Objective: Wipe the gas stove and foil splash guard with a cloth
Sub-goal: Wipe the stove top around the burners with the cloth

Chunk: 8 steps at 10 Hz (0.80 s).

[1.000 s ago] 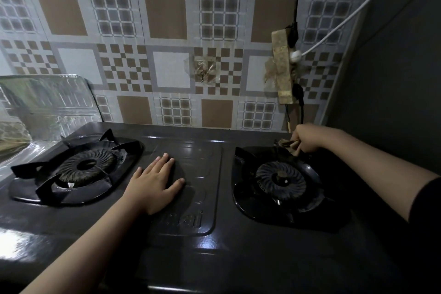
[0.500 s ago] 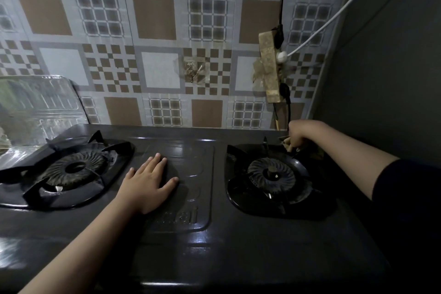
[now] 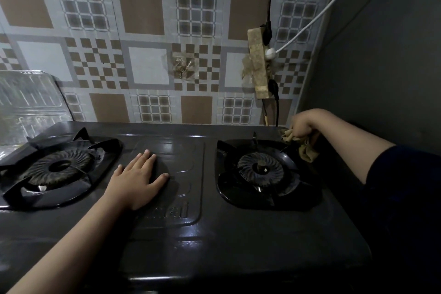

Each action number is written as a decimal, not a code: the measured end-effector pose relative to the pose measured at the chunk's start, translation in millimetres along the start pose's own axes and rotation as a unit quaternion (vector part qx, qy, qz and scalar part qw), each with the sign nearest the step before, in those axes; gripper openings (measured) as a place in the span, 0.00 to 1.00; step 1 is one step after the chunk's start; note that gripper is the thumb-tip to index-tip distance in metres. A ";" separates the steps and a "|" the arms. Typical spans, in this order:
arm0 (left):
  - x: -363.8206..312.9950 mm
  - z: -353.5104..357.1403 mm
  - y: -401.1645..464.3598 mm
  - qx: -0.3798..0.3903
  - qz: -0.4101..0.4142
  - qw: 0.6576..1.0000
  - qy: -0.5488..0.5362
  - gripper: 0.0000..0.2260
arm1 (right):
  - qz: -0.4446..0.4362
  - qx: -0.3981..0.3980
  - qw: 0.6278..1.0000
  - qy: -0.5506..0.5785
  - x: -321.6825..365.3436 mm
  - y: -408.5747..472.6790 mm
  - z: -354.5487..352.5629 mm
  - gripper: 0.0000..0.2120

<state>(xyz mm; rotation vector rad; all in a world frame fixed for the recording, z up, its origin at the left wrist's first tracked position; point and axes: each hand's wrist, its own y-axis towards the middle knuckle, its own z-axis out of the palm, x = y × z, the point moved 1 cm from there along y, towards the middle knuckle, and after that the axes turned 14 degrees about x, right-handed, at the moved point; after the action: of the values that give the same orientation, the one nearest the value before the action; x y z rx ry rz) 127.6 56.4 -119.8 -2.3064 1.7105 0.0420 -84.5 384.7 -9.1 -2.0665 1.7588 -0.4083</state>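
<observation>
Gas stove (image 3: 214, 234) with two burners, foil splash guard (image 3: 28, 102) standing at its far left.
Right hand (image 3: 301, 124) grips a tan cloth (image 3: 306, 149) at the far right corner beside the right burner (image 3: 261, 169); left hand (image 3: 137, 180) lies flat, fingers (image 3: 149, 157) spread, on the centre panel.

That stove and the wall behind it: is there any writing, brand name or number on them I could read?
"…nai": embossed brand on the gas stove centre panel; its first letters are hidden under the left hand.
Foil splash guard: faint marks, too blurred to read.
Power strip and wall tiles: no readable text.
</observation>
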 end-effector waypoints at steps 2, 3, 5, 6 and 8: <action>1.0 1.9 0.9 0.005 -0.004 1.000 -0.003 0.32 | -0.001 0.036 0.999 0.009 -6.0 -25.2 16.4 0.12; -0.9 3.4 1.8 -0.004 -0.001 1.000 -0.005 0.32 | 0.010 0.016 1.000 0.021 -5.7 -28.6 27.2 0.04; -3.4 2.8 3.9 -0.015 -0.001 1.000 -0.006 0.31 | 0.007 0.004 0.999 0.053 -10.4 -43.9 38.0 0.02; -3.7 1.7 5.3 -0.019 0.002 1.000 -0.004 0.31 | 0.008 0.013 0.997 0.074 -14.1 -51.2 47.3 0.04; -2.0 3.0 5.2 -0.024 0.008 1.000 -0.008 0.31 | 0.019 0.021 0.997 0.069 -15.2 -76.9 61.9 0.10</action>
<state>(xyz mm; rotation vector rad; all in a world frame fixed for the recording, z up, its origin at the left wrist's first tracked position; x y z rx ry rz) 122.5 57.6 -123.4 -2.3211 1.7382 0.1056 8.6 416.6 -26.6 -2.0146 1.8481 -0.5843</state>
